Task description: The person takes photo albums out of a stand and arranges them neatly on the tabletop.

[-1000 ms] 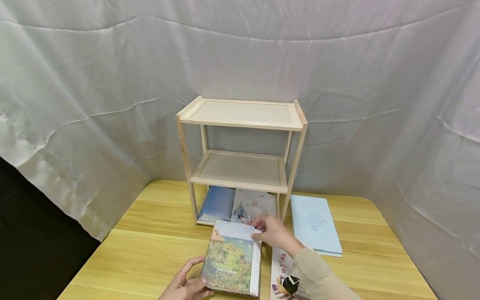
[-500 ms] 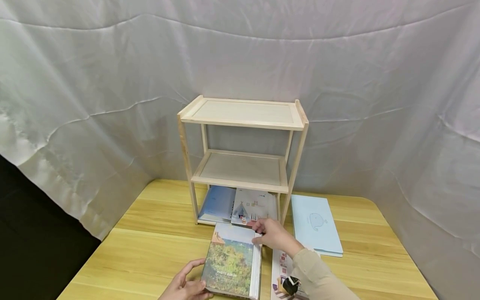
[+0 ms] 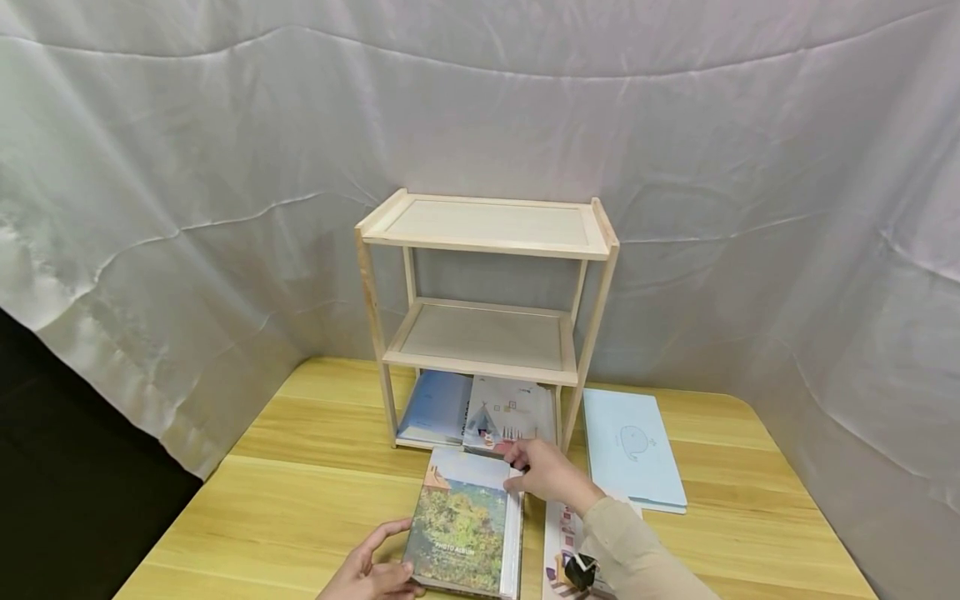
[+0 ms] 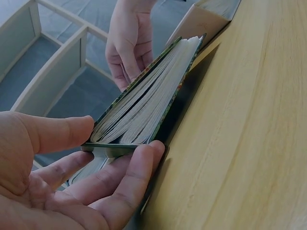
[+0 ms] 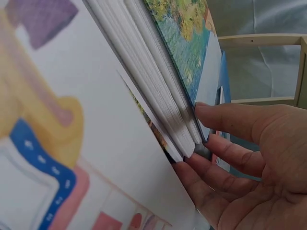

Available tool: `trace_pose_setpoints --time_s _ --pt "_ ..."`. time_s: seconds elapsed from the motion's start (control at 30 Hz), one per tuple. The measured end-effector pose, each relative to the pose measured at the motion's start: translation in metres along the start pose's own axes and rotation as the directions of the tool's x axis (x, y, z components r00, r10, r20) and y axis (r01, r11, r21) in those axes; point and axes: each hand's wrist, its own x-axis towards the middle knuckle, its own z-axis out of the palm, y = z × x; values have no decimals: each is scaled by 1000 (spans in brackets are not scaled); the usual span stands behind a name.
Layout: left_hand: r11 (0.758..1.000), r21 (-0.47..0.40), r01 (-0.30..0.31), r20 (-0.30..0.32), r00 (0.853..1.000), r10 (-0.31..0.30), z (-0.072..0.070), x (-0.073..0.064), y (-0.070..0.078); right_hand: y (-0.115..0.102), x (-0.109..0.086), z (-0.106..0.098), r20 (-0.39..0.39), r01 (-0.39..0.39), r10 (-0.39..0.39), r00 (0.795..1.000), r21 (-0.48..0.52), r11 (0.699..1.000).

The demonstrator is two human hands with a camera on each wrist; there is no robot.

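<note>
A thick photo album (image 3: pixel 457 533) with a painted garden cover lies face up, in front of the wooden shelf. My left hand (image 3: pixel 375 567) grips its left edge near the lower corner; the left wrist view shows the thumb on the cover side and fingers round the spine and underside. My right hand (image 3: pixel 551 475) pinches the far right corner, thumb (image 5: pixel 230 117) on the cover and fingertips beneath the page edges. In the left wrist view the album's pages (image 4: pixel 144 96) fan a little between the covers, and a dark shadow lies under it on the table.
A three-tier wooden shelf (image 3: pixel 480 371) stands behind, a blue book (image 3: pixel 435 408) and a pale illustrated book (image 3: pixel 510 408) on its bottom tier. Right of it lies a light blue whale-print book (image 3: pixel 630 446). A white illustrated book (image 3: pixel 557 533) is partly under my right forearm.
The album and my right hand have shifted very slightly toward me, away from the shelf. Both hands keep their hold on the album.
</note>
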Motion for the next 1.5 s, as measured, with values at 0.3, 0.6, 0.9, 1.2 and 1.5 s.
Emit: trace_pose_setpoints --time_s 0.3,0.6,0.9,1.2,1.5 --pt "1000 -12 2 5 1000 -2 -1 -2 0 0 0 4 -8 1 -1 1000 -2 1000" --pt "1000 -4 28 -41 999 -28 -1 -3 1 -2 0 7 9 -12 12 1000 8 1000" --pt "1000 5 14 -38 999 -14 -4 -5 1 -6 -1 6 18 -14 14 1000 10 1000" --pt "999 31 33 -91 995 -30 -5 -5 1 -8 -2 14 53 17 -14 999 -43 999" --pt "997 75 31 -93 995 -24 -11 -4 -2 -7 -2 14 46 41 -37 998 -113 993"
